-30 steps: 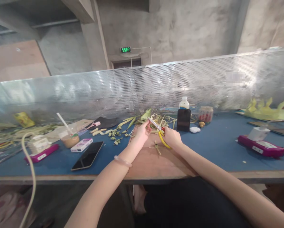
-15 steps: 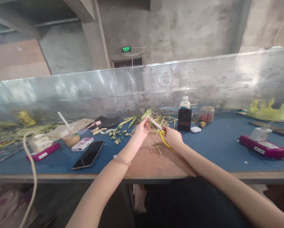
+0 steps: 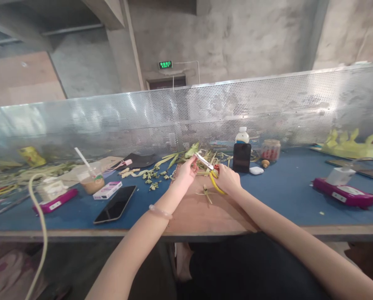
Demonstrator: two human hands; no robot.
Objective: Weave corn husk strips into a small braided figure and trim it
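Scissors (image 3: pixel 205 161) were gripped in the right hand (image 3: pixel 226 180), tips at the left hand (image 3: pixel 186 173), pinched closed around something tiny; leaf scraps (image 3: pixel 152 178) lay cut nearby, trimming seemingly unfinished.

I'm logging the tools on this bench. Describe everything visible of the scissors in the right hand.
The scissors have slim silvery metal blades, a red patch near the pivot and yellow, plastic-looking handle loops. The right hand grips the handles, hiding most of them. The blades slant up and to the left, tips by the fingers of the left hand. They are held in the air above the wooden board. The blades look nearly closed, but this is too small to tell.
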